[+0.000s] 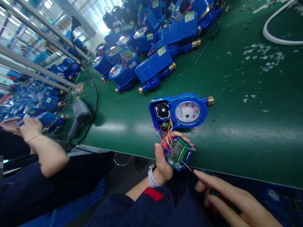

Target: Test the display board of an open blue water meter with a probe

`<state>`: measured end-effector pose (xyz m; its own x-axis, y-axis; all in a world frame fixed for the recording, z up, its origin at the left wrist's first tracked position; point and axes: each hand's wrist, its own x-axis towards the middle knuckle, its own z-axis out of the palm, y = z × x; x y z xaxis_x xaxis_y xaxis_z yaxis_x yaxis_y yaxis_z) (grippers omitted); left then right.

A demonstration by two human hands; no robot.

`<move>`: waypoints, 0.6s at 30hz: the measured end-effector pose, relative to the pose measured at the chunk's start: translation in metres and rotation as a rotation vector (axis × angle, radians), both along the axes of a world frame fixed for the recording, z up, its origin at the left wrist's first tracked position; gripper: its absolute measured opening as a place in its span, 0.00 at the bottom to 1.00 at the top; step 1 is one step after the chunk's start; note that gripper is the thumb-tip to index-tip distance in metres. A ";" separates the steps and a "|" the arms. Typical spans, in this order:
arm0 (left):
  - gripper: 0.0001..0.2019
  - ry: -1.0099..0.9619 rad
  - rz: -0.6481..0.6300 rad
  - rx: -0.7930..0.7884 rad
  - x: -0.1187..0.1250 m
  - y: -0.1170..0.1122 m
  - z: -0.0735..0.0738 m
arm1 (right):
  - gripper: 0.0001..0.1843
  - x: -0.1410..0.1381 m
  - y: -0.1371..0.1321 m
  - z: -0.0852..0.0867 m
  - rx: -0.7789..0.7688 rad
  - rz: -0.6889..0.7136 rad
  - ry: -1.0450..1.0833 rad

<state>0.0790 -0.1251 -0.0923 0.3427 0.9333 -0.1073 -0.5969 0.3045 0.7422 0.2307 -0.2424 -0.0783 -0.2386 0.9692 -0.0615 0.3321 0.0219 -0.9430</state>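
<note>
Pinching the screwdriver [188,168] looks right to me; right hand [227,192] has its fingers closed round the dark handle, while left hand [163,165] cups the board [183,153], thumb up on the left side and fingers curled round the far side. Board is over the near edge of the table [236,110], just nearer than the open meter [188,113]; wires [167,142] run between the two, so I'd leave them slack and not tug. Tip is at the board's near end, beside the screen [177,150]; can't tell if it's seated in anything. If that's a screw, I'd tilt the shaft more upright, since a slanted one could skid and scratch the board; light pressure, left wrist braced, left thumb clear of the tip.
</note>
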 end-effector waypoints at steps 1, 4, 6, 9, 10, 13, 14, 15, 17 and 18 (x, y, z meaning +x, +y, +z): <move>0.30 -0.001 -0.012 0.003 -0.001 0.000 0.000 | 0.26 0.003 0.002 0.001 0.114 0.044 -0.084; 0.31 -0.005 -0.041 0.012 -0.002 0.000 -0.001 | 0.27 0.011 0.005 0.003 0.279 0.095 -0.221; 0.31 -0.015 -0.057 0.017 -0.003 0.000 -0.001 | 0.23 0.014 0.002 0.003 0.260 0.095 -0.264; 0.31 -0.023 -0.080 0.023 -0.005 0.000 -0.002 | 0.22 0.017 -0.005 -0.001 0.152 0.160 -0.302; 0.31 -0.020 -0.089 0.025 -0.005 0.001 -0.002 | 0.23 0.018 -0.007 -0.003 0.112 0.179 -0.311; 0.31 -0.007 -0.106 0.026 -0.008 0.001 -0.003 | 0.25 0.023 -0.012 -0.010 0.017 0.229 -0.326; 0.31 -0.006 -0.112 0.029 -0.008 0.002 -0.002 | 0.25 0.025 -0.013 -0.012 0.009 0.234 -0.329; 0.31 -0.006 -0.118 0.035 -0.009 0.002 -0.002 | 0.25 0.028 -0.013 -0.012 0.006 0.239 -0.329; 0.32 -0.004 -0.131 0.054 -0.009 0.002 -0.002 | 0.24 0.033 -0.011 -0.010 0.011 0.240 -0.328; 0.32 0.003 -0.140 0.060 -0.009 0.002 -0.002 | 0.24 0.035 -0.009 -0.008 0.025 0.234 -0.330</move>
